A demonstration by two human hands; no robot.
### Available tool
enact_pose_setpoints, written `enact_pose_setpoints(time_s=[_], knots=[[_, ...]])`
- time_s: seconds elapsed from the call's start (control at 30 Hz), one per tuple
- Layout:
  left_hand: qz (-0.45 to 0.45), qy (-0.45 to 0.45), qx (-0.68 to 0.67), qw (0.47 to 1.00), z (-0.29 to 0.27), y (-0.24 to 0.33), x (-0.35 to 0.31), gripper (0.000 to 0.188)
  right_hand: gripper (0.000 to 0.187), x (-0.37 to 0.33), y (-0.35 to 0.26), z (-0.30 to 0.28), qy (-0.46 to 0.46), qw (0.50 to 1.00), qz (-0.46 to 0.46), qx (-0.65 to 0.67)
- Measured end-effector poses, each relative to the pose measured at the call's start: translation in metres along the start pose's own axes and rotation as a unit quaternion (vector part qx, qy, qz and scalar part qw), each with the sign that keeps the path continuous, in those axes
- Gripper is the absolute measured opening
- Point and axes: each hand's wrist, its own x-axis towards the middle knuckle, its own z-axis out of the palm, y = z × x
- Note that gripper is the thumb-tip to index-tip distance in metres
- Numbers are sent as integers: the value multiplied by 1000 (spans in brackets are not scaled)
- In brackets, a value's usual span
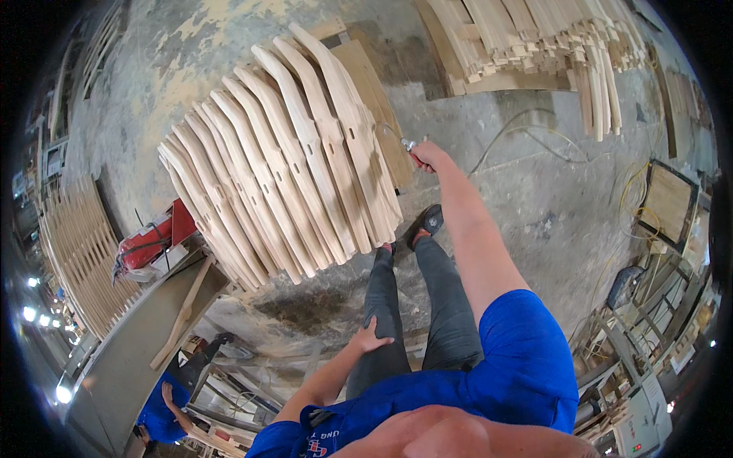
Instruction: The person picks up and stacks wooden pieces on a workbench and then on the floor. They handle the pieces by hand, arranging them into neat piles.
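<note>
My right hand reaches forward, closed around the red handle of an air blow gun. Its metal front points at the right side of a large stack of curved, pale wooden chair legs, a short gap away. The legs lie side by side in layers, and several show small slots cut near the middle. Against my left thigh rests my left hand, empty, with its fingers apart.
A hose loops over the concrete floor on the right. More wooden strips are piled beyond it. A red fire extinguisher stands left of the stack, near a grey machine top. Another person in blue is at lower left.
</note>
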Motion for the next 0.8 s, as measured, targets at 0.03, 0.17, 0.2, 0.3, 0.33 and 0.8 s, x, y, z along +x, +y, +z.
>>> enact_pose_setpoints(time_s=[0.03, 0.17, 0.2, 0.3, 0.33, 0.8], knots=[[-2, -2, 2, 1000, -2, 0, 0, 122, 31, 2, 4, 1, 2, 1000, -5, -8], [-12, -11, 22, 1000, -4, -3, 1, 121, 32, 7, 8, 8, 7, 1000, -6, -19], [-13, -8, 26, 1000, -4, -3, 1, 121, 31, 7, 9, 8, 7, 1000, -1, -15], [-5, 3, 37, 999, -5, -3, 0, 120, 32, 6, 11, 8, -13, 999, 25, 33], [5, 8, 37, 999, -5, -2, 0, 121, 31, 5, 12, 8, -20, 997, 18, 70], [41, 19, 16, 999, -15, -6, -8, 121, 25, -46, 18, -5, -45, 995, -56, 73]])
